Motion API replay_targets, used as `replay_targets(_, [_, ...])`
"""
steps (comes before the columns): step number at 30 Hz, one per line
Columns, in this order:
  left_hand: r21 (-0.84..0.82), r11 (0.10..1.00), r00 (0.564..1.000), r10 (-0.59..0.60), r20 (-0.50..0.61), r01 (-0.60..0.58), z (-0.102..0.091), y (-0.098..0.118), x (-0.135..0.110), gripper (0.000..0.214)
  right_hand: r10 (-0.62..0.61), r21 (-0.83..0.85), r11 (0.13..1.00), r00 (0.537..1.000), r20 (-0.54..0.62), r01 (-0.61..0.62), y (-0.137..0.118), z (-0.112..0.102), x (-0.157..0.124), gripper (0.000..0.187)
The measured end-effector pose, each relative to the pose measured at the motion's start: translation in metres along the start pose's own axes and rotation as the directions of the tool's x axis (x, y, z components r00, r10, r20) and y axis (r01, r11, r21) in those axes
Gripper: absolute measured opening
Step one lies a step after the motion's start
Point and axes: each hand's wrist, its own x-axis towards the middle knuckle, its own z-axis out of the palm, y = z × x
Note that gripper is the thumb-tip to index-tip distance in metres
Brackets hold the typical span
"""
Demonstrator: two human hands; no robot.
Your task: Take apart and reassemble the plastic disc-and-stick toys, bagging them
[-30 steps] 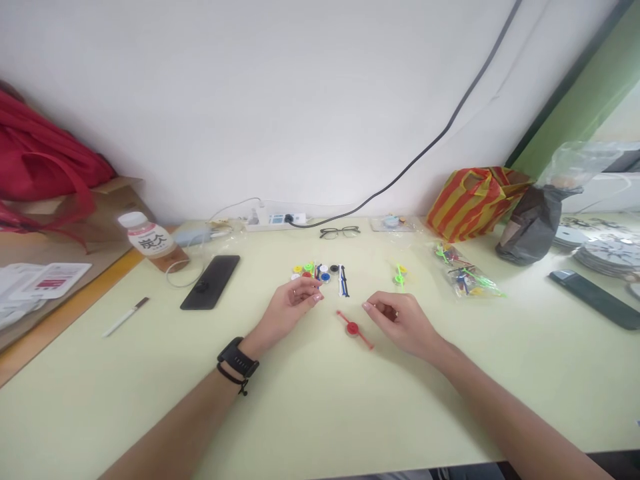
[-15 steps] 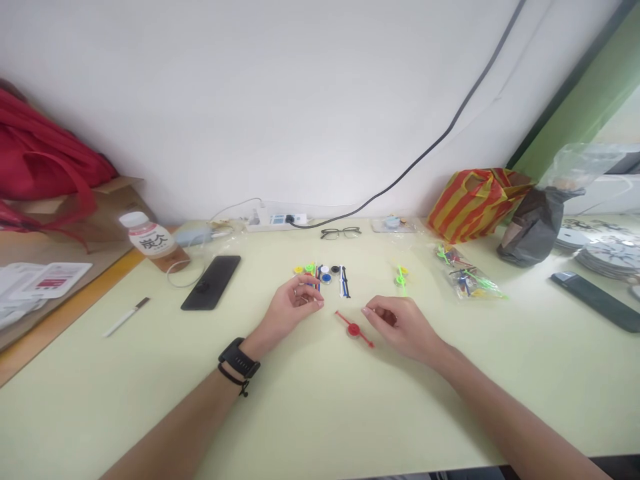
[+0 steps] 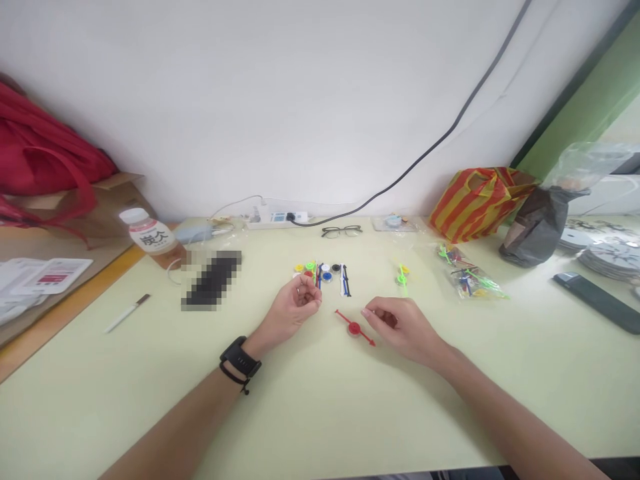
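A red arrow spinner [image 3: 354, 328], a slim pointer through a round hub, lies on the table between my hands. Left of it my left hand [image 3: 295, 303] has its fingertips drawn in to the thumb; I see nothing between them. My right hand [image 3: 400, 323] rests just right of the spinner, fingers curled, thumb and forefinger together, apart from it. Beyond my left fingers are several round discs, among them a blue disc [image 3: 327, 277] and a black disc [image 3: 336, 267]. Blue, white and black arrow pointers [image 3: 345, 280] lie beside them. A green and yellow spinner [image 3: 402, 277] sits farther right.
Eyeglasses [image 3: 342, 231] and a power strip [image 3: 277, 219] are near the wall. Leftward are a pixelated black shape [image 3: 211, 281], a bottle [image 3: 153, 237] and a pen [image 3: 127, 313]. Bagged pieces [image 3: 473, 277], a striped bag [image 3: 475, 203] and a dark case [image 3: 597, 302] are rightward.
The fingers of my left hand have closed in toward the thumb, narrowing the gap. My right hand and the red spinner stay where they were.
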Motion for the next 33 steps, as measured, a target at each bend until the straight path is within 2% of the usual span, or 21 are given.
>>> replay_targets(9, [-0.002, 1.000, 1.000, -0.025, 0.003, 0.025, 0.0032, 0.0074, -0.0029, 0.029, 0.002, 0.018, 1.000, 1.000, 0.023, -0.002, -0.0037, -0.0006, -0.0004, 0.028])
replay_targets(15, [-0.028, 1.000, 1.000, -0.002, -0.011, 0.002, 0.0011, 0.0025, -0.0005, 0.031, -0.011, 0.016, 1.000, 1.000, 0.027, 0.010, -0.0036, 0.0000, -0.0008, 0.029])
replay_targets(21, [-0.016, 1.000, 1.000, 0.013, 0.026, -0.012, -0.0029, 0.0008, 0.0017, 0.026, -0.020, -0.004, 1.000, 1.000, 0.015, 0.020, -0.0021, -0.0006, -0.0013, 0.026])
replay_targets(27, [0.016, 1.000, 1.000, 0.024, -0.012, -0.024, -0.0016, 0.0021, 0.0014, 0.024, -0.025, -0.017, 1.000, 0.999, 0.022, 0.025, -0.0004, 0.0001, -0.0007, 0.024])
replay_targets(33, [-0.053, 0.998, 0.999, 0.036, -0.022, -0.037, 0.0024, 0.0098, -0.0029, 0.029, -0.018, -0.027, 0.999, 0.999, 0.041, 0.019, 0.0007, 0.0014, -0.0010, 0.023])
